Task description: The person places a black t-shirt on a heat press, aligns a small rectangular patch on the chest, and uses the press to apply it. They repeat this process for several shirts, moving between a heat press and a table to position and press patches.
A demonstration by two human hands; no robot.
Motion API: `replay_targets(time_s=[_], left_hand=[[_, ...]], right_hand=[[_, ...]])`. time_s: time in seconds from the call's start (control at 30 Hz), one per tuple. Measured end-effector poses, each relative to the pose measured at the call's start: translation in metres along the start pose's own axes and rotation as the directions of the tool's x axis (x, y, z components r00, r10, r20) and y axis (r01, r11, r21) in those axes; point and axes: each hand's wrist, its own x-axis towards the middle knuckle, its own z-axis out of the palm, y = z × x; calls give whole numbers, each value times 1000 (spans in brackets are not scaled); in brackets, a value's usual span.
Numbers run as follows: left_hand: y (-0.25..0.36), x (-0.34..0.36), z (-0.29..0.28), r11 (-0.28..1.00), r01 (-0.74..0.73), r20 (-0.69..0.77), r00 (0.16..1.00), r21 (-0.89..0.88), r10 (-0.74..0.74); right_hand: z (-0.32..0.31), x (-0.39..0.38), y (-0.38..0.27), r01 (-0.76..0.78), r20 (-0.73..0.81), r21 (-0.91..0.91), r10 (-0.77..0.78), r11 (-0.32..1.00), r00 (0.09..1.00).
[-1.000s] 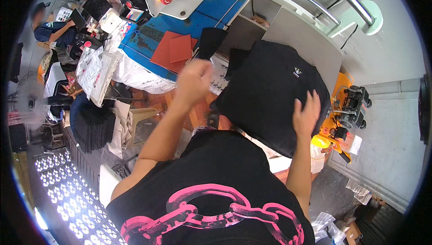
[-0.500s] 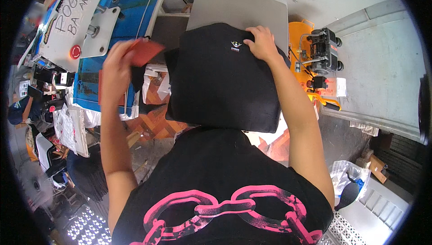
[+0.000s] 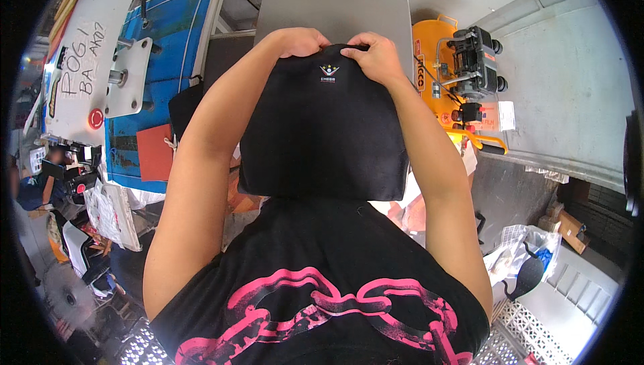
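Observation:
A black shirt (image 3: 325,133) with a small printed emblem lies spread in front of me, its far edge over a grey board (image 3: 332,13). At that far edge my left hand (image 3: 305,41) is closed, fingers curled under and partly hidden, on the cloth. Close beside it, my right hand (image 3: 374,56) pinches the same edge between thumb and fingers. A flat reddish-brown sheet (image 3: 155,153) rests on the blue surface to the left, apart from both hands.
Left stands a white machine arm (image 3: 87,49) with a red button (image 3: 96,119) above a blue bed (image 3: 168,43). An orange air compressor (image 3: 433,63) is on the right, near a pale wall panel (image 3: 557,96). A clear plastic bag (image 3: 526,244) lies lower right.
My left hand has let go of a reddish sheet and moved right to the shirt's far edge. My right hand has shifted slightly left, and the edge is now gathered between both hands.

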Motion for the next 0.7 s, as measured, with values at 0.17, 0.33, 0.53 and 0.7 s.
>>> replay_targets(time_s=[0.17, 0.33, 0.53, 0.7], left_hand=[[-12, -11, 15, 812, -178, -452, 755, 556, 475], [3, -118, 53, 864, -222, -780, 371, 452, 504], [-70, -272, 143, 973, -68, -956, 185, 220, 229], [-108, -389, 151, 989, 68, -977, -164, 128, 138]], right_hand=[[26, 2, 15, -12, -53, -183, 2, 983, 999], [44, -23, 4, 134, -203, -446, -246, 885, 948], [96, -72, -18, 280, 34, -565, -317, 776, 948], [95, -67, -49, 89, 11, -660, -109, 746, 994]])
